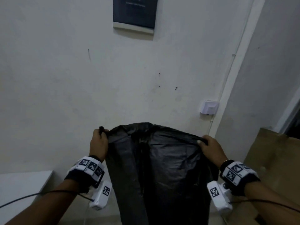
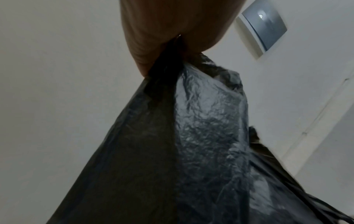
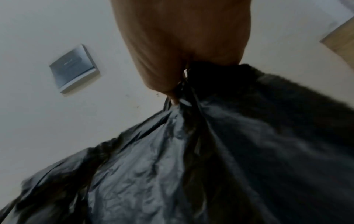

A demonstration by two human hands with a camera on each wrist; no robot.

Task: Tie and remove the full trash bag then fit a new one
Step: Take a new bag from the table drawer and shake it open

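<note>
Both hands hold a black trash bag (image 1: 162,168) up in the air in front of a white wall (image 1: 65,78). The left hand (image 1: 99,143) squeezes the top left corner tight in its curled fingers. The right hand (image 1: 211,148) squeezes the top right corner the same way. The bag hangs down between them, its top pulled wide

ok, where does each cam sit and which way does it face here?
Head: on the head, facing forward-down at the wall; both forearms, left hand and right hand grip the black bag.
Left wrist: under the left hand, looking up along the bag.
Right wrist: the same under the right hand.
Shared: bag and the dark wall sign.
</note>
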